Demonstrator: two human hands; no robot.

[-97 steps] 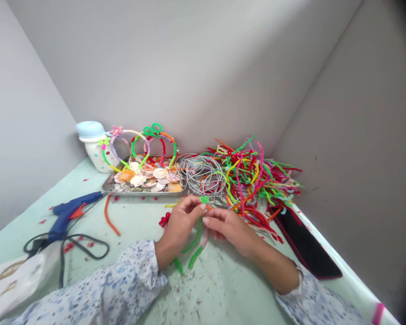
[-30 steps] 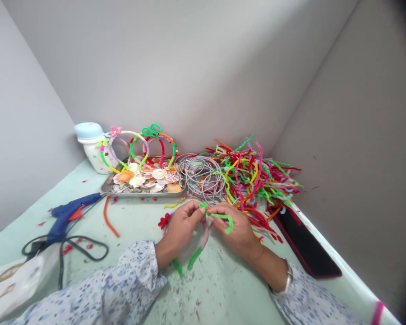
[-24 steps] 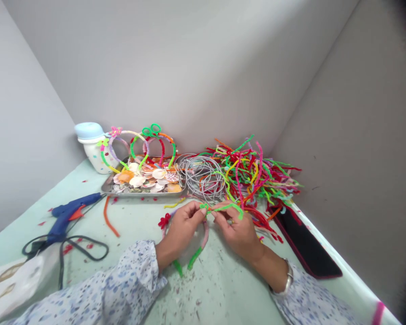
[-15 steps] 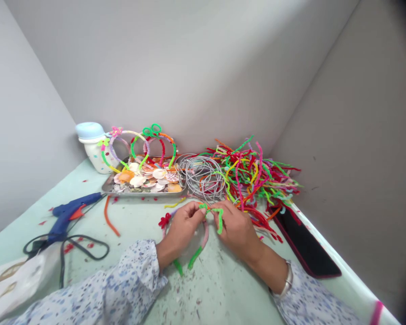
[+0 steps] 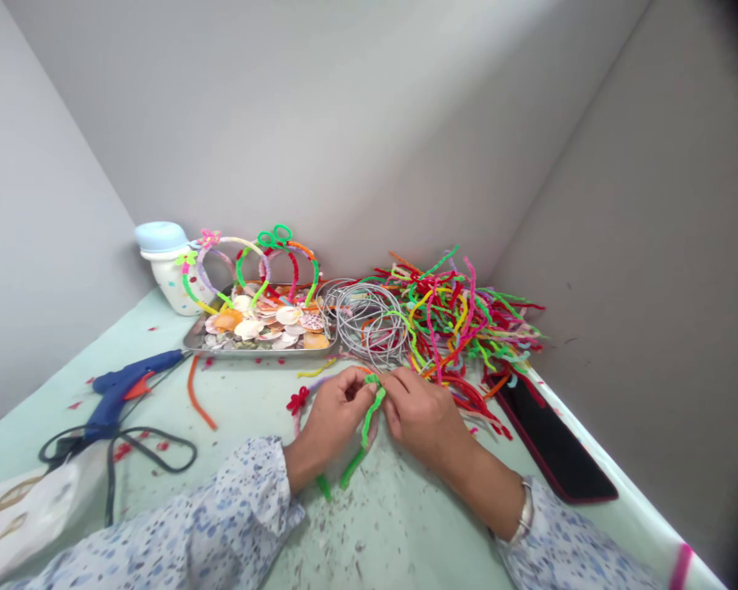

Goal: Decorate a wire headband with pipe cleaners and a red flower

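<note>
Both hands meet at the middle of the pale green table (image 5: pixel 246 410). My left hand (image 5: pixel 332 418) pinches the top of a headband (image 5: pixel 352 469) wrapped in pink and green fuzzy wire; its two green ends point toward me. My right hand (image 5: pixel 421 414) pinches a loose green pipe cleaner (image 5: pixel 372 406) right beside the left fingertips, its free end hanging down between the hands. A small red pipe-cleaner flower (image 5: pixel 296 401) lies just left of my left hand.
A metal tray of seashells (image 5: pixel 264 328) with finished headbands (image 5: pixel 280 254) stands behind. Bare wire hoops (image 5: pixel 366 324) and a pile of coloured pipe cleaners (image 5: pixel 461 315) lie at back right. A blue glue gun (image 5: pixel 129 385) with cord is left, a dark phone (image 5: pixel 553 442) right, a white jar (image 5: pixel 172 266) back left.
My right hand has been winding the green pipe cleaner round the headband's top: its free end swung out right, then came down between the hands. The left hand stayed put.
</note>
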